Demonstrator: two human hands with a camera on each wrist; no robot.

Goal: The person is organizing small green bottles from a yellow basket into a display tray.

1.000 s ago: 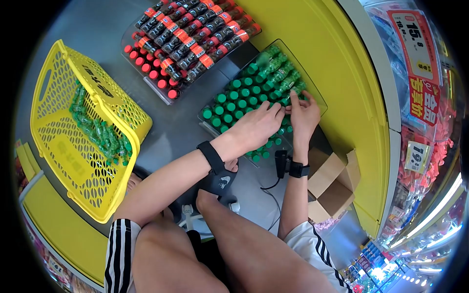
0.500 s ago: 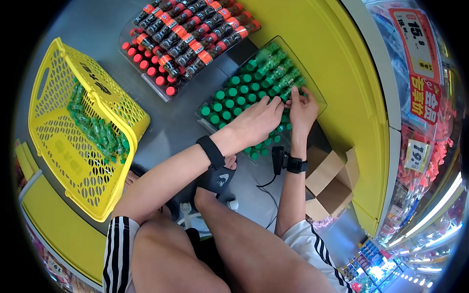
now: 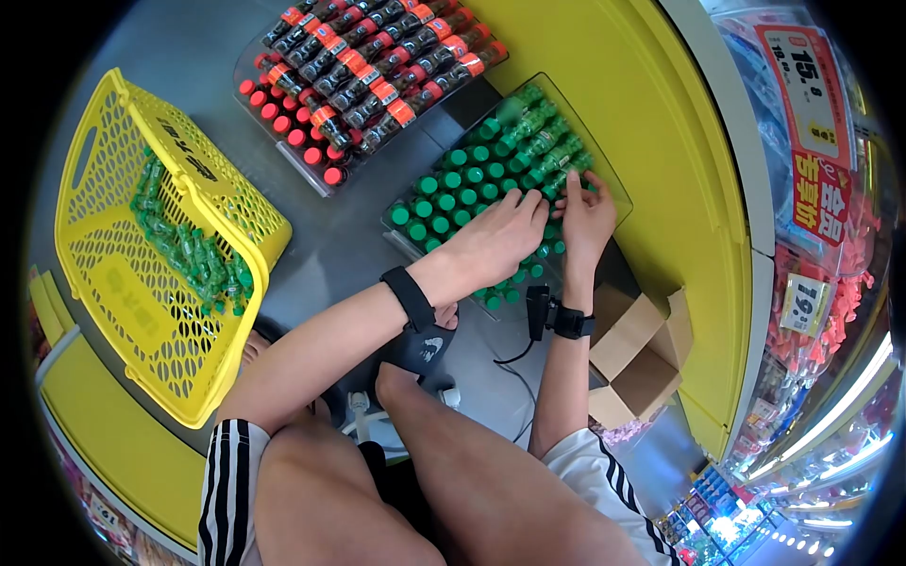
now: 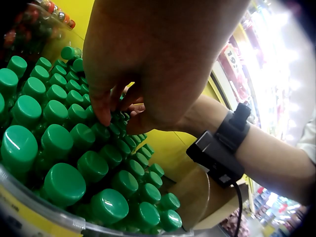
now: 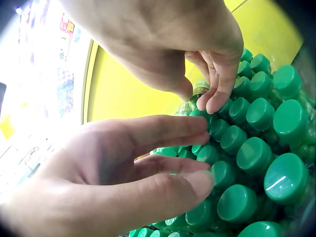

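Note:
Rows of small green-capped bottles [image 3: 458, 179] stand upright in a clear bin, with more lying on top at its far right corner. My right hand [image 3: 587, 226] is at that corner. In the right wrist view, its thumb and curled fingertips [image 5: 213, 101] close around a small labelled green bottle [image 5: 200, 89]. Beside it, my left hand [image 3: 500, 238] reaches down over the upright caps, its back upward in the head view. Its fingers [image 5: 170, 127] and thumb are nearly straight and spread apart, tips right at the green caps [image 5: 234, 139].
A yellow basket [image 3: 255, 255] at left holds several green bottles. Red-capped dark bottles [image 3: 363, 75] fill another clear bin behind. An open cardboard box [image 3: 628, 335] stands at right, by a yellow panel [image 3: 698, 217]. A cable [image 3: 517, 377] hangs from my right wrist camera.
Both hands stay over the same corner of the bin, with only small shifts of the fingers. The basket and bins stay in place.

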